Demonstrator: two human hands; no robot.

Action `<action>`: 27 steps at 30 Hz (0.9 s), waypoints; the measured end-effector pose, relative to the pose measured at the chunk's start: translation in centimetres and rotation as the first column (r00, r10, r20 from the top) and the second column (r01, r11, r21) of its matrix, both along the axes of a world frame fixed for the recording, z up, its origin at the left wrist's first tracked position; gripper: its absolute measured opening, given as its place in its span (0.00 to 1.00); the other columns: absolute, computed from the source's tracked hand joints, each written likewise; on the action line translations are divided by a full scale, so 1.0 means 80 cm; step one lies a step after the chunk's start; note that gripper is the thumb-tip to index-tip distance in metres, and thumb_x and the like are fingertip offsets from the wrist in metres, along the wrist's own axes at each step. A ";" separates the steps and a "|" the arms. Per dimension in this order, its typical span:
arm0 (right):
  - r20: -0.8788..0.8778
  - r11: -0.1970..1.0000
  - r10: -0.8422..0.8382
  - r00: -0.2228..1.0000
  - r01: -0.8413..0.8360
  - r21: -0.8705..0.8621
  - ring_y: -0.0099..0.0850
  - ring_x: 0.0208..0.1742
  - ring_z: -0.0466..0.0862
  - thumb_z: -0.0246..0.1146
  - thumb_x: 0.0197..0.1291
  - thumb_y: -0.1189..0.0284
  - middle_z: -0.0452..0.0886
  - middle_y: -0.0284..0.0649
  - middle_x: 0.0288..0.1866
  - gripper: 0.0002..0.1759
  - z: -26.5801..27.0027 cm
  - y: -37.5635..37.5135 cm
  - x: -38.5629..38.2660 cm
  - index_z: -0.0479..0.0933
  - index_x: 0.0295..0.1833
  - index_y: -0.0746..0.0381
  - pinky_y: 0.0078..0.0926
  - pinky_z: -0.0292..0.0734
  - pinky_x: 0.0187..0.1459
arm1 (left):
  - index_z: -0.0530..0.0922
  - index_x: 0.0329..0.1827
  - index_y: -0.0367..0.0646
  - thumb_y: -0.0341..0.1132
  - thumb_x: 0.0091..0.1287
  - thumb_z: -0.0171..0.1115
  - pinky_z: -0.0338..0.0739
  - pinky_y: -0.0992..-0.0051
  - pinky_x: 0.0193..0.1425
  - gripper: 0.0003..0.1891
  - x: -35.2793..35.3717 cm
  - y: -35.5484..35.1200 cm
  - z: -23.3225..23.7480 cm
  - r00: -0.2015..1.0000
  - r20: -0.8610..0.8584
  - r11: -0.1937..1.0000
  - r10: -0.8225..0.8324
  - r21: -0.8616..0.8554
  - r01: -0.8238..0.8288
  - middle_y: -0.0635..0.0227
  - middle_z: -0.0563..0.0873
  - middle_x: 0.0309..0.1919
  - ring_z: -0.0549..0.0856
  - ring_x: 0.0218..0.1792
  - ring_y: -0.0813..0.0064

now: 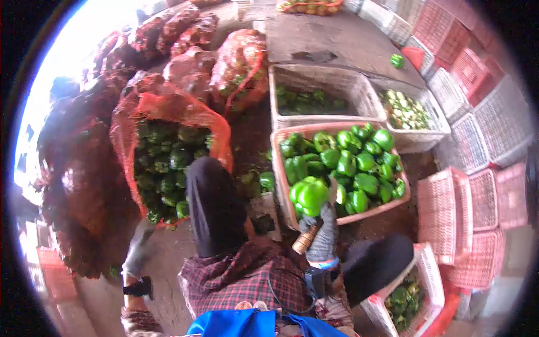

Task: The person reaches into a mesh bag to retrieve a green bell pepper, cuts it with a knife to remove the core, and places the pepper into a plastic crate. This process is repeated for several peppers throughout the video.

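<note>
My right hand [321, 227], in a grey knit glove, is closed on a large bright green bell pepper [310, 194] above the near edge of a pink crate [285, 194] full of green peppers. A short wooden handle [305, 240] sticks out from the same hand; whatever it belongs to is hidden. My left hand [137, 247], also gloved, is low at the left, beside the lower edge of an open red mesh sack [222, 132] of dark green peppers. Its fingers are blurred, and nothing can be made out in them.
Behind the pink crate stand a pale crate [328, 72] with some peppers and another crate [418, 133] of pale cut pieces. A white crate [424, 264] with green scraps is at my right. Filled sacks [241, 62] line the left; stacked crates [438, 216] line the right.
</note>
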State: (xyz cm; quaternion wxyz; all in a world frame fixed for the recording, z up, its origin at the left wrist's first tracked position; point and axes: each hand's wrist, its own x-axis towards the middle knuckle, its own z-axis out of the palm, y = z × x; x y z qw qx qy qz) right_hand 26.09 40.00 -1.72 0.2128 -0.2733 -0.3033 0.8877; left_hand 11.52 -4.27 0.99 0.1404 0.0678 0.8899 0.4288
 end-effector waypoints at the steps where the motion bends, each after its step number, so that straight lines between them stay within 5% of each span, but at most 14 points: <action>1: 0.044 0.997 -0.045 0.998 0.042 0.061 0.21 0.21 0.69 0.62 0.62 0.57 0.69 0.28 0.23 0.16 0.007 -0.002 -0.004 0.73 0.48 0.57 0.20 0.67 0.21 | 0.69 0.67 0.43 0.44 0.62 0.64 0.67 0.57 0.67 0.31 0.000 -0.041 -0.017 0.961 -0.130 0.872 -0.246 -0.463 0.160 0.63 0.75 0.61 0.73 0.63 0.66; 4: 0.099 0.983 -0.005 0.995 -0.013 0.184 0.20 0.18 0.70 0.62 0.60 0.59 0.70 0.28 0.22 0.28 0.006 0.005 -0.002 0.67 0.61 0.63 0.17 0.67 0.17 | 0.75 0.62 0.49 0.48 0.57 0.65 0.60 0.50 0.71 0.29 -0.013 -0.052 0.040 0.983 0.141 0.130 -0.113 -0.979 0.156 0.60 0.70 0.69 0.66 0.70 0.56; 5: 0.121 0.983 0.029 0.992 -0.050 0.179 0.20 0.18 0.70 0.62 0.60 0.61 0.72 0.30 0.23 0.28 0.011 0.002 0.000 0.67 0.62 0.63 0.17 0.68 0.17 | 0.82 0.50 0.49 0.44 0.56 0.64 0.63 0.52 0.69 0.19 -0.013 -0.013 0.071 0.946 -0.134 0.076 -0.296 -0.990 -0.116 0.59 0.73 0.66 0.68 0.68 0.53; 7: 0.144 0.978 0.061 0.988 -0.088 0.189 0.20 0.18 0.69 0.61 0.61 0.63 0.72 0.31 0.26 0.25 0.026 -0.003 -0.006 0.68 0.61 0.61 0.19 0.68 0.18 | 0.85 0.42 0.44 0.36 0.54 0.65 0.65 0.57 0.69 0.13 -0.023 0.073 0.111 0.638 -0.598 0.519 -0.484 -0.784 -0.341 0.57 0.75 0.63 0.70 0.66 0.53; 8: 0.125 0.944 0.080 0.989 -0.116 0.310 0.20 0.18 0.71 0.61 0.60 0.66 0.76 0.33 0.31 0.27 0.021 0.001 -0.008 0.66 0.64 0.62 0.19 0.70 0.17 | 0.82 0.48 0.41 0.28 0.51 0.66 0.66 0.63 0.69 0.18 -0.029 0.134 0.115 0.539 -0.710 0.731 -0.453 -0.642 -0.232 0.54 0.74 0.63 0.71 0.65 0.51; 9: 0.195 0.912 0.086 0.977 -0.156 0.380 0.20 0.24 0.75 0.63 0.59 0.65 0.77 0.36 0.37 0.30 0.027 0.002 -0.013 0.65 0.64 0.64 0.18 0.72 0.21 | 0.78 0.55 0.42 0.25 0.47 0.69 0.64 0.63 0.70 0.27 -0.003 0.211 0.147 0.701 -0.641 0.912 -0.313 -0.409 0.033 0.51 0.71 0.65 0.69 0.66 0.48; 12: 0.123 0.694 0.018 0.992 -0.100 0.713 0.31 0.51 0.78 0.66 0.57 0.65 0.75 0.42 0.54 0.34 0.030 -0.002 -0.016 0.63 0.65 0.65 0.30 0.78 0.52 | 0.53 0.76 0.37 0.40 0.60 0.68 0.58 0.64 0.73 0.44 0.007 0.305 0.108 0.672 -0.353 0.732 -0.651 -0.056 0.679 0.52 0.63 0.72 0.63 0.72 0.55; 13: 0.133 0.657 0.034 0.991 -0.123 0.744 0.33 0.55 0.76 0.67 0.56 0.63 0.74 0.43 0.57 0.36 0.036 -0.006 -0.015 0.62 0.67 0.65 0.32 0.74 0.57 | 0.51 0.76 0.36 0.43 0.63 0.66 0.55 0.65 0.75 0.44 0.021 0.343 0.092 0.788 0.078 0.721 -0.610 0.468 0.512 0.54 0.61 0.73 0.63 0.73 0.60; 14: 0.146 0.615 0.049 0.988 -0.146 0.775 0.36 0.60 0.74 0.69 0.56 0.61 0.73 0.44 0.60 0.39 0.049 -0.006 -0.013 0.61 0.68 0.66 0.35 0.70 0.63 | 0.51 0.76 0.38 0.46 0.65 0.65 0.59 0.66 0.73 0.43 0.022 0.365 0.046 0.760 -0.195 0.659 -0.620 0.396 0.639 0.57 0.65 0.71 0.67 0.69 0.65; 16: 0.114 0.307 0.013 0.993 -0.113 0.945 0.42 0.65 0.72 0.68 0.58 0.53 0.67 0.50 0.68 0.50 0.052 0.007 -0.015 0.51 0.75 0.66 0.36 0.66 0.66 | 0.53 0.75 0.38 0.48 0.63 0.68 0.66 0.70 0.68 0.45 0.035 0.395 0.024 0.774 -0.085 0.627 -0.628 0.535 0.567 0.59 0.71 0.65 0.71 0.64 0.71; 20: 0.255 0.515 0.284 0.924 -0.372 0.773 0.44 0.69 0.68 0.67 0.59 0.53 0.63 0.51 0.71 0.49 0.044 0.032 -0.003 0.51 0.75 0.67 0.40 0.65 0.67 | 0.60 0.71 0.38 0.41 0.62 0.68 0.67 0.66 0.68 0.37 0.053 0.413 0.012 0.840 -0.154 0.748 -0.521 0.391 0.536 0.51 0.73 0.63 0.73 0.64 0.62; 23: -0.005 0.906 0.246 0.969 -0.229 0.356 0.39 0.62 0.73 0.67 0.58 0.64 0.69 0.48 0.66 0.42 0.002 0.029 -0.032 0.55 0.74 0.61 0.40 0.71 0.61 | 0.64 0.68 0.39 0.42 0.62 0.67 0.66 0.65 0.69 0.34 0.072 0.437 -0.011 0.893 -0.242 0.774 -0.380 0.445 0.450 0.51 0.74 0.62 0.72 0.65 0.59; 25: 0.105 0.645 0.226 0.968 -0.230 0.729 0.39 0.56 0.75 0.66 0.59 0.61 0.73 0.48 0.61 0.39 0.019 0.046 -0.012 0.60 0.71 0.62 0.37 0.73 0.55 | 0.67 0.66 0.40 0.45 0.57 0.70 0.70 0.66 0.66 0.36 0.076 0.444 0.003 0.934 -0.151 0.798 -0.324 0.487 0.355 0.53 0.76 0.59 0.75 0.61 0.61; 27: 0.175 0.553 0.204 0.963 -0.261 0.791 0.36 0.51 0.75 0.66 0.58 0.62 0.73 0.45 0.57 0.37 0.035 0.043 -0.018 0.61 0.69 0.62 0.35 0.73 0.51 | 0.69 0.65 0.40 0.48 0.52 0.73 0.71 0.66 0.64 0.40 0.075 0.445 0.015 0.945 -0.128 0.812 -0.302 0.485 0.325 0.53 0.78 0.58 0.76 0.60 0.62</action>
